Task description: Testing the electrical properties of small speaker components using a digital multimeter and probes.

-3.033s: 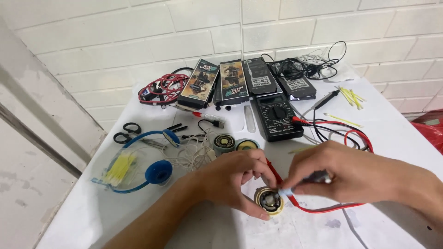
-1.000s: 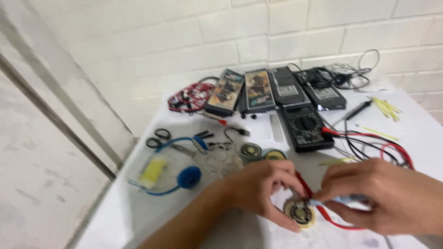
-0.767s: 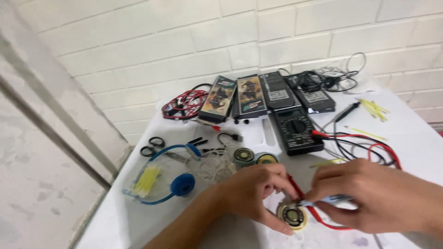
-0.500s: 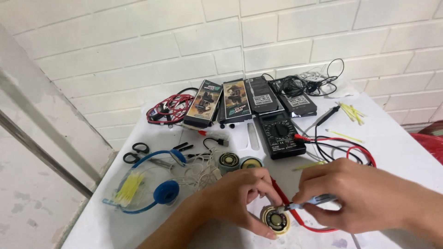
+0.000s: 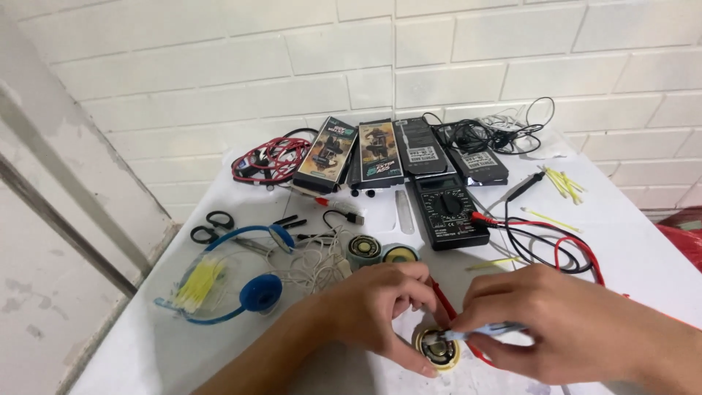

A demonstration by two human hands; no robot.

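Observation:
A small round speaker driver (image 5: 437,349) with a pale yellow rim lies on the white table near the front edge. My left hand (image 5: 369,307) pinches its rim and also holds a red test probe (image 5: 444,300) against it. My right hand (image 5: 556,325) grips a thin blue-grey tool (image 5: 482,333) whose tip rests on the driver's centre. Red and black leads (image 5: 563,252) run from the probe back to a black multimeter (image 5: 447,211).
Two more round drivers (image 5: 380,252) sit beside tangled white wire. Blue headphones (image 5: 245,281), a clear bag of yellow pieces (image 5: 197,285) and black scissors (image 5: 210,225) lie at left. Several flat boxes (image 5: 376,153), red cable (image 5: 267,157) and black cables line the brick wall.
The camera view has swung about and settled closer. Both hands have stayed on the driver, with the tool tip still at its centre.

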